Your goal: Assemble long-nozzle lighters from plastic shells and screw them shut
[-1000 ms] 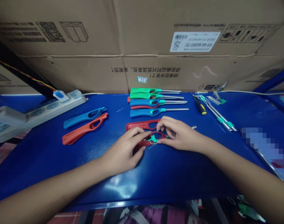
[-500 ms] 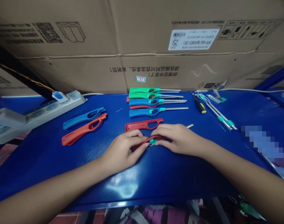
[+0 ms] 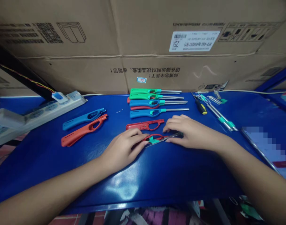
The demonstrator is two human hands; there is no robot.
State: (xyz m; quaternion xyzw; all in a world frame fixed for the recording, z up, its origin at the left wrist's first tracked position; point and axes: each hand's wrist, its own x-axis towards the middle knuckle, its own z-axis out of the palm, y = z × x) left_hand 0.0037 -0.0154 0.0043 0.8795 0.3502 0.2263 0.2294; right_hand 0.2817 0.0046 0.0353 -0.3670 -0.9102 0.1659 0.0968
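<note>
My left hand [image 3: 126, 147] is closed on the handle end of a red lighter shell half [image 3: 157, 135], a long-nosed gas lighter casing. A teal trigger [image 3: 153, 140] and thin wires sit inside its loop. At the shell's right end, my right hand [image 3: 192, 132] has its thumb and fingers around a metal tube [image 3: 172, 136]; the palm hides the tube's far end. Just behind the hands lies another red shell half [image 3: 145, 125], its inner side up. To the left are a blue shell half [image 3: 84, 119] and an orange-red shell half [image 3: 84, 130].
Several lighters [image 3: 145, 113] lie stacked at the back. Right of them are a black-and-yellow screwdriver [image 3: 201, 107] and metal tubes with teal triggers [image 3: 221, 118]. A white power strip [image 3: 51, 107] runs along the left, and a cardboard box [image 3: 86, 73] stands behind the blue table [image 3: 91, 178].
My right hand has shifted right from the shell's loop onto the metal tube, uncovering the loop and trigger. My left hand keeps its hold on the red shell half.
</note>
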